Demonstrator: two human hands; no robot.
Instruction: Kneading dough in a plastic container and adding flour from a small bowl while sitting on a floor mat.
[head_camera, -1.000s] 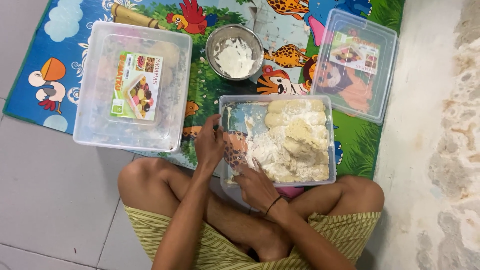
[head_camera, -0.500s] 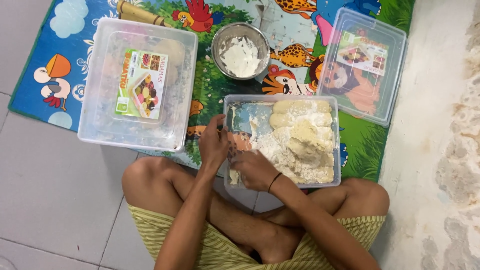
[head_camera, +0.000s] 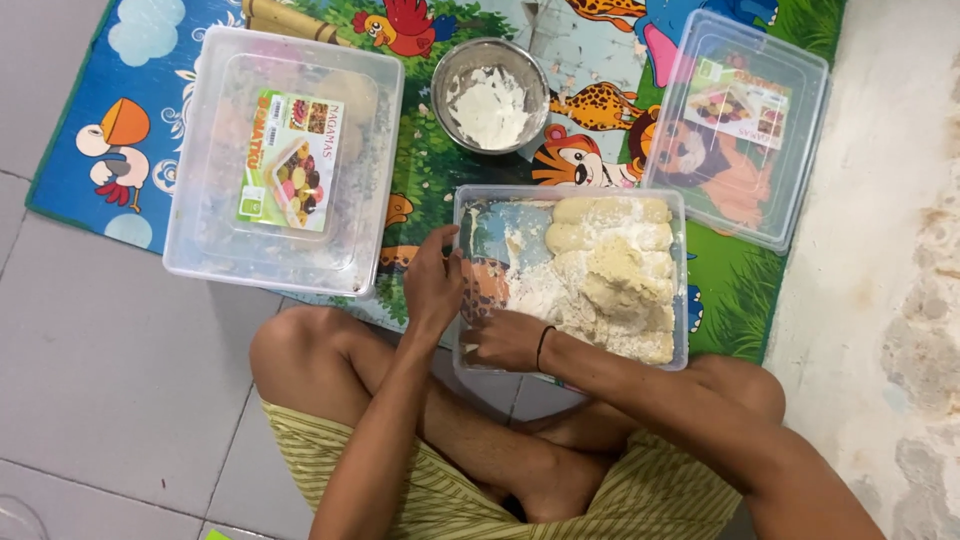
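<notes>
Your left hand (head_camera: 433, 285) grips the dough tub's (head_camera: 570, 197) left rim; your right hand (head_camera: 505, 340) curls loosely inside, dough rolls (head_camera: 610, 275) crowding rightward.

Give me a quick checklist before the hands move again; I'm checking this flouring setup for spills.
1. Left hand on the open tub's left wall: ok.
2. Right hand inside the tub at its near left corner: ok.
3. Floured dough pieces all inside the tub: ok.
4. Metal bowl of flour upright on the mat: ok.
5. Lidded tub shut: ok.
6. What the right hand grips: cannot tell.
</notes>
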